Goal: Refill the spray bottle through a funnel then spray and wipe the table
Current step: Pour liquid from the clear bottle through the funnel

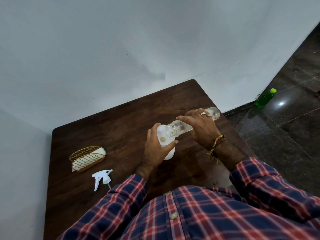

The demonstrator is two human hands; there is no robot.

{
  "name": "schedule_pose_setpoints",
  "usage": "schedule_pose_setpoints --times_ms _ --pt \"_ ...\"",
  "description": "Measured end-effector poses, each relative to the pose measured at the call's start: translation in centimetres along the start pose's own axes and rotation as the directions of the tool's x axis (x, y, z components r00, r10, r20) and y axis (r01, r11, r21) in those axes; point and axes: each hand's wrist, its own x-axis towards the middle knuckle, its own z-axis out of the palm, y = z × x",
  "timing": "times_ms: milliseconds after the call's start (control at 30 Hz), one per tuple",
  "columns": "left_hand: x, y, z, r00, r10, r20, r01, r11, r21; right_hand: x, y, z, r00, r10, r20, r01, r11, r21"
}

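Observation:
My left hand grips a white funnel seated on a white spray bottle, which stands on the dark wooden table. My right hand holds a clear plastic bottle tipped nearly flat, its open mouth over the funnel's bowl. The bottle's far end sticks out past my fingers. The white trigger spray head lies loose on the table at the near left, its tube pointing toward me.
A gold wire holder with white napkins sits at the table's left. The table stands in a corner of white walls. A green bottle stands on the dark tiled floor at the right, by the wall.

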Motion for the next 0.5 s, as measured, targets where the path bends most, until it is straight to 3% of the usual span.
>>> schedule_pose_setpoints --times_ms 500 --pt "-0.11 -0.02 -0.06 1.0 0.0 0.009 0.0 1.0 -0.001 0.1 0.09 0.02 1.0 -0.002 0.011 0.002 1.0 0.006"
